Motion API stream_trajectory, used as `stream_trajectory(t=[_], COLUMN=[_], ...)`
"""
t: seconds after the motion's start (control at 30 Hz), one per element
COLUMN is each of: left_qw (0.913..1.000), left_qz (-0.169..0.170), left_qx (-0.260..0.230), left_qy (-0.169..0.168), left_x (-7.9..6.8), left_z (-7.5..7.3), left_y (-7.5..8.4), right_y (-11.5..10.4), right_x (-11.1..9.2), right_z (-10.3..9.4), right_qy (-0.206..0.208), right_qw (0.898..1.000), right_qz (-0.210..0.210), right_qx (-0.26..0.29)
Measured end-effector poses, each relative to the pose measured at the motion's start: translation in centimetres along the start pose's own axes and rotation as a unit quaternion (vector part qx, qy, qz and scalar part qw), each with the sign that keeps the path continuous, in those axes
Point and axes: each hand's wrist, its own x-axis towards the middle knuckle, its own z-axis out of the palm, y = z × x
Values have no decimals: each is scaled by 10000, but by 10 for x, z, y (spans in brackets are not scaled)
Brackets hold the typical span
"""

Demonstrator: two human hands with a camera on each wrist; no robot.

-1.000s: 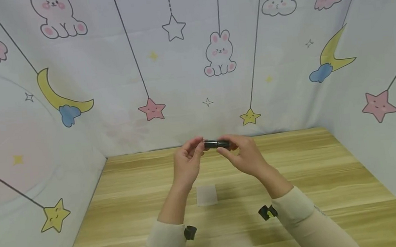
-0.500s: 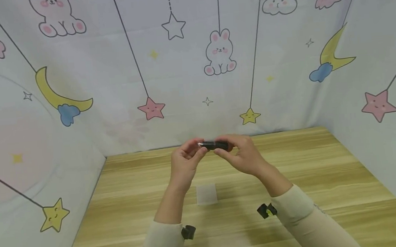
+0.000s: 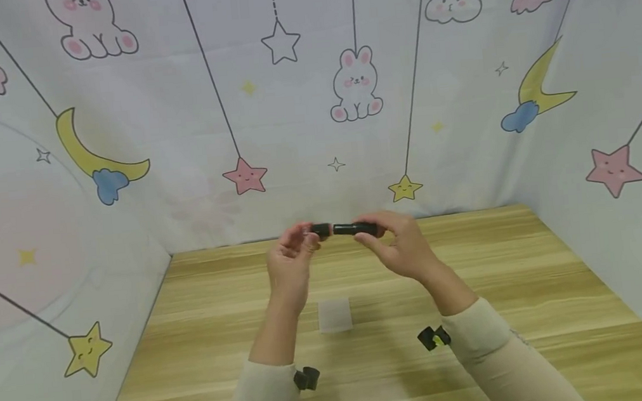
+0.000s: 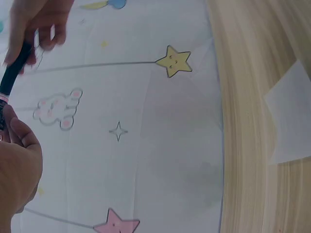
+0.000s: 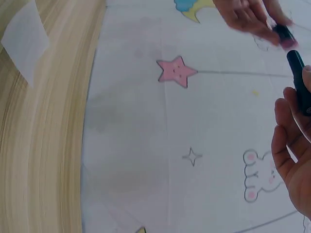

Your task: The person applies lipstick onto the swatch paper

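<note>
The left hand (image 3: 288,254) pinches a short black piece (image 3: 321,230) with a pink rim, thumb and fingertips close together around it; some of its outer end is covered. Facing it, the right hand (image 3: 399,244) grips a longer black tube (image 3: 346,229), thumb below and fingers above, with the inner end left bare. Both pieces are held up off the table, end to end, a slim gap between them in the head view.

Handling them well, I judge, calls for one straight axis: any tilt could catch the pink rim on the tube's end. Gripping well back from the facing ends should leave both edges free, and small, even movements would suit better than a jerk.

Below the hands, nearer the person's body, a white square sheet (image 3: 334,316) lies on the table (image 3: 224,336), well apart from both pieces. Beyond the far edge hangs a printed backdrop (image 3: 302,113).
</note>
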Motion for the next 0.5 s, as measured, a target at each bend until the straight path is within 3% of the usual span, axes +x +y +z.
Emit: stream_trajectory(t=[0.13, 0.3, 0.4, 0.5], left_qw=[9955, 9973, 9984, 9898], left_qz=[511, 451, 367, 592], left_qx=[-458, -280, 168, 1289], left_qy=[652, 515, 398, 154], left_x=[6, 8, 8, 6], left_z=[-19, -25, -26, -28], left_y=[8, 13, 11, 9], right_y=[8, 9, 9, 11], right_x=[-6, -6, -6, -8], right_z=[-13, -15, -11, -8], right_qy=[431, 594, 640, 677], right_qw=[9988, 9979, 9978, 9975], right_qz=[244, 250, 192, 191], right_qx=[-35, -8, 38, 93])
